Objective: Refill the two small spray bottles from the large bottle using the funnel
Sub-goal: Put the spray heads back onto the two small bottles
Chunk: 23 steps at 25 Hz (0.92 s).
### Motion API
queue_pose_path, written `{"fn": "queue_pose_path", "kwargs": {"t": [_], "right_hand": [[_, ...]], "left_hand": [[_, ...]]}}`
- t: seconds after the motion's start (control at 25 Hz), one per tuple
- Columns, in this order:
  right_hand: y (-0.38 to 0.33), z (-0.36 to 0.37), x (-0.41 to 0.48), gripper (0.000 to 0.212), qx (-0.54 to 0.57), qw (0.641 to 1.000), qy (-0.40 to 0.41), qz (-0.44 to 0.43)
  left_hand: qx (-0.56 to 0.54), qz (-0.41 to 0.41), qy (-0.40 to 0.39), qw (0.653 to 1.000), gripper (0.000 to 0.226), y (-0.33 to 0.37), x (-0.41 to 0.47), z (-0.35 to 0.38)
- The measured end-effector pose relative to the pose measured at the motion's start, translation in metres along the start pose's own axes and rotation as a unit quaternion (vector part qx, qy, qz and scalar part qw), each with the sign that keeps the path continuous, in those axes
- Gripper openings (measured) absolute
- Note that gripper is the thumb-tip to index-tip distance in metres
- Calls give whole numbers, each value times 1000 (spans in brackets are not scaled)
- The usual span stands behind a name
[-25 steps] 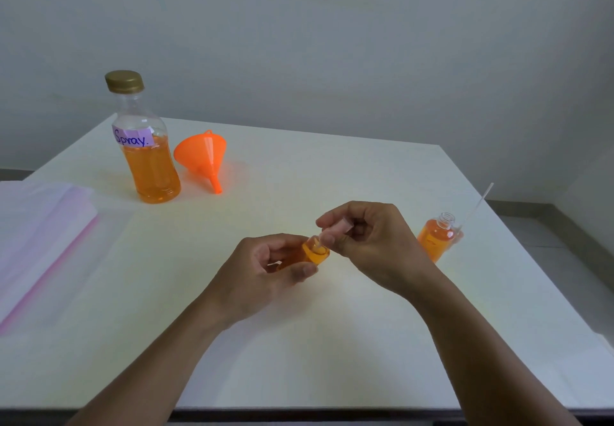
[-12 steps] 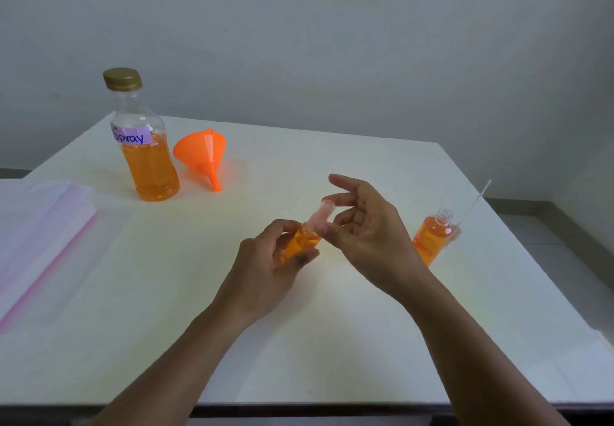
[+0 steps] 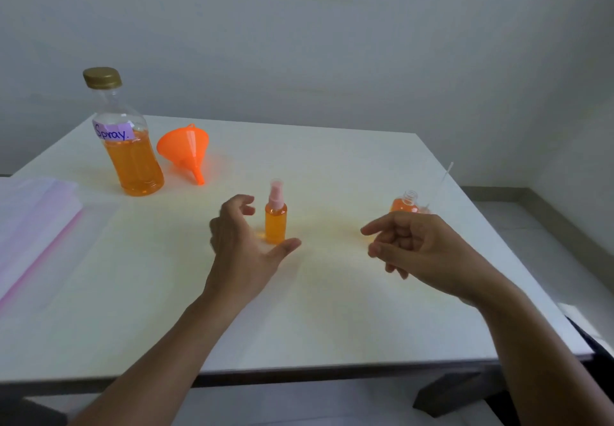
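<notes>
From my seat at the far end I see the white table (image 3: 332, 159) carrying everything. A stack of pale sheets (image 3: 36, 223) lies at its left edge, out of the working area, probably kept to catch spills. The large bottle (image 3: 133, 159) stands upright at the back left with its gold cap on and about half its orange liquid left, and I take the cap to mean no pouring is under way. The funnel (image 3: 184, 148) lies on its side just beside it, spout toward me, parked where either hand could reach it. In the middle stands one spray bottle (image 3: 275, 223), upright, full and with its pink pump fitted, so I judge that one done. The second small bottle (image 3: 406, 203) stands to the right with its neck bare, partly hidden behind my right hand. Its pump (image 3: 443, 179) leans just behind it with the tube pointing up, which keeps the neck free for closing later. My left hand (image 3: 242, 252) is cupped loosely round the finished bottle, fingers spread. Its thumb is near the base and I cannot tell if it touches. My right hand (image 3: 422, 249) hangs slack, fingers half curled, holding nothing.
</notes>
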State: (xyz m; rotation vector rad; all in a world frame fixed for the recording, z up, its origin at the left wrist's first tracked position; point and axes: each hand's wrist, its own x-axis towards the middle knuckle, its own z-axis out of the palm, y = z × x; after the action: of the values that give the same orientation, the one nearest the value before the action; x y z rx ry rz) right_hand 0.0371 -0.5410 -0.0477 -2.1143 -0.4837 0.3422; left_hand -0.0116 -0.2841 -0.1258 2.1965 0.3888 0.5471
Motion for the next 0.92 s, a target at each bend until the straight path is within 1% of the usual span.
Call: {"fn": "queue_pose_path", "kwargs": {"t": [0.08,0.16,0.24,0.28,0.36,0.4,0.48,0.56,0.6,0.64,0.68,0.76,0.8,0.84,0.92], "right_hand": [[10,-22,-16,17,-17,999,-22,30],[22,-42,-27,14,-40,997,-21,58],[40,-54,-28,11,-59,994,19,93],[51,-58,-25,9,-72,989,56,114],[70,-59,-16,10,-95,973,141,154],[78,-57,-9,16,-95,966,178,163],[85,-51,6,34,-69,957,231,162],[88,-44,25,51,-43,957,251,143],[89,-41,33,56,-37,958,252,136],[89,-40,41,58,-36,958,252,131],[90,-39,46,54,-33,959,254,125],[94,-40,54,33,-7,954,277,114],[95,-41,56,24,16,950,292,107],[95,-43,55,19,42,948,300,99],[90,-46,51,19,102,948,291,76]], "left_hand": [[57,38,51,996,77,4,-16,6],[71,96,67,991,56,11,-30,13],[44,137,44,989,32,20,-39,21],[23,145,18,989,23,27,-41,27],[-15,138,-39,990,16,43,-44,44],[-23,130,-63,989,17,51,-44,53],[-31,109,-102,988,28,65,-41,74],[-38,89,-131,987,46,74,-34,90],[-42,83,-141,986,56,77,-29,98],[-49,79,-144,985,65,80,-24,105],[-60,75,-143,985,71,82,-18,112],[-94,68,-143,983,75,89,-9,123],[-115,64,-148,980,70,92,-7,128],[-134,61,-153,977,62,95,-4,131],[-151,61,-156,974,43,100,-2,133]]}}
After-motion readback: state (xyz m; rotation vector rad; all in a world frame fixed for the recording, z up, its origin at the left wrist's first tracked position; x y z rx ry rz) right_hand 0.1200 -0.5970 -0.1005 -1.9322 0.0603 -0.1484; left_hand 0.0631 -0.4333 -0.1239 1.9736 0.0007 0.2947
